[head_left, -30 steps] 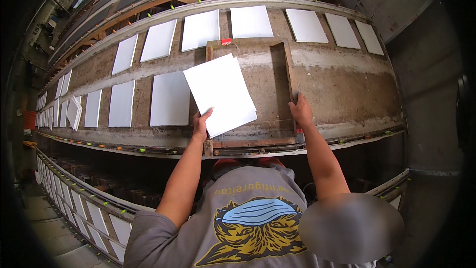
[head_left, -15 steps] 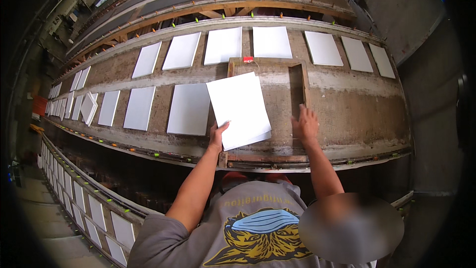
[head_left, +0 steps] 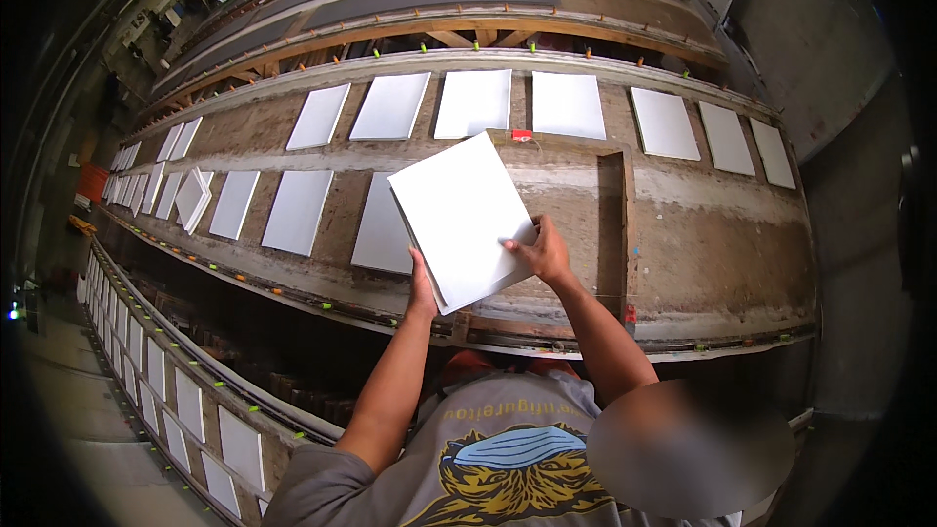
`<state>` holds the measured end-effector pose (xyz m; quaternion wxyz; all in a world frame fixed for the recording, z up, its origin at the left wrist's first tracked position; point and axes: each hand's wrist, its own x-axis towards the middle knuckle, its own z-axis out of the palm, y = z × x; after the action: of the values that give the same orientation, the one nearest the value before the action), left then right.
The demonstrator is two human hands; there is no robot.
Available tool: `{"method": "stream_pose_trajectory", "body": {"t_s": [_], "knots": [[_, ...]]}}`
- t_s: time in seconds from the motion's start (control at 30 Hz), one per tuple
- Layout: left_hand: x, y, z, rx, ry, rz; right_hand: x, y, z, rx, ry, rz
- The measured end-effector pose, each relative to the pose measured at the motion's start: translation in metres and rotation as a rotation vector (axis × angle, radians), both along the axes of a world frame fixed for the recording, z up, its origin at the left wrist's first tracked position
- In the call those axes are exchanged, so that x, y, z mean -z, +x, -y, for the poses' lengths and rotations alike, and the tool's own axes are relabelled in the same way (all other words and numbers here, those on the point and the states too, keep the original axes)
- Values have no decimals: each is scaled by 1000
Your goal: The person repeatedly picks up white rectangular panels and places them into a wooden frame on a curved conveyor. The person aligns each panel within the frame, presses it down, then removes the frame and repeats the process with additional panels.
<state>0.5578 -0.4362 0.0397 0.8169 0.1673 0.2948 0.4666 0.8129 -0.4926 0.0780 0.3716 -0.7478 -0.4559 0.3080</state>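
Note:
Both hands hold a stack of white rectangular sheets (head_left: 461, 210) tilted above the long table. My left hand (head_left: 422, 283) supports the stack's lower left edge, its thumb side pressed against the sheets. On the lower right edge, my right hand (head_left: 549, 252) is closed, with its thumb lying on top and its fingers underneath. Beneath the stack, a shallow wooden frame (head_left: 630, 224) rests on the brown tabletop; the stack hides its left side. A small red piece (head_left: 522, 136) sits on the frame's far edge.
Two rows of white sheets (head_left: 298, 213) are laid out along the long table (head_left: 722, 244). Green and orange pegs line its edges. More sheets (head_left: 241, 449) lie on another table at lower left. Further tables with dark strips (head_left: 439, 5) stand beyond; a grey wall (head_left: 859, 185) bounds the right.
My right hand has moved left from the frame's right side and taken hold of the stack. The stack has turned slightly, and its sheets look more evenly lined up. The view has shifted a little.

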Motion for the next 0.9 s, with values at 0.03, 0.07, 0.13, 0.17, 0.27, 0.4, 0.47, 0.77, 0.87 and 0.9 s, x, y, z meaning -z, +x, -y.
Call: {"method": "stream_pose_trajectory", "body": {"t_s": [0.03,0.07,0.13,0.17,0.27,0.4,0.47,0.77,0.87,0.9], "knots": [[9,-8,-4,-2,1,-15,-3,0,-3,-7,-23,-41],[18,-15,-8,17,24,-66,0,1,-6,34,57,-133],[26,-25,-15,65,76,-164,13,10,-12,125,223,-312],[28,-28,-18,75,70,-180,23,14,-16,150,318,-396],[30,-29,-24,-31,47,-136,36,42,-21,336,419,-623],[38,-41,-20,-84,2,-98,27,93,-3,508,441,-535],[24,-39,-12,-112,-20,-139,36,108,12,580,430,-581],[10,-40,-2,-183,-51,-168,81,119,49,469,355,-564],[3,-44,-4,-158,-25,-155,46,149,49,331,366,-247],[3,-50,-5,-184,-18,-172,-7,140,44,314,316,-306]]}}
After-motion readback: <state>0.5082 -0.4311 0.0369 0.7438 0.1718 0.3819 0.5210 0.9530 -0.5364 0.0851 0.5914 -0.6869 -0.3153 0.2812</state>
